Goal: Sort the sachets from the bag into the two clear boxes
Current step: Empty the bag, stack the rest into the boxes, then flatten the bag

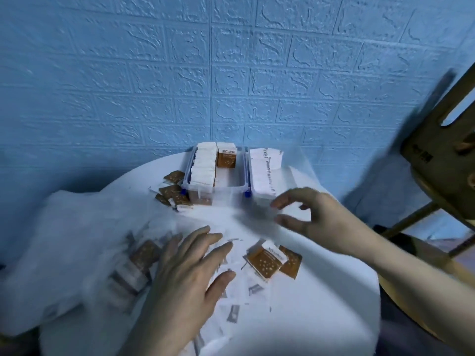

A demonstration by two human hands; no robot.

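Resting flat at the near edge of the round white desk, left hand palm down, fingers spread wide over loose white sachets, pinching nothing. Lying just left of that hand, partly under it, the thin see-through bag, crumpled, with brown sachets showing blurred through the plastic. Sitting just right of the left hand, a small heap of brown and white sachets, overlapping one another on the desk. Hovering farther back and to the right, right hand above the desk, thumb and fingers curled apart in an open claw, empty. Standing at the far edge, side by side and touching, two clear boxes: left box with a row of white sachets on edge along its left wall and one brown sachet upright at its far end; right box with a row of white sachets. Scattered just left of the left box, more brown sachets on the desk. Rising behind, a blue brick-pattern wall; leaning at far right, a wooden chair.
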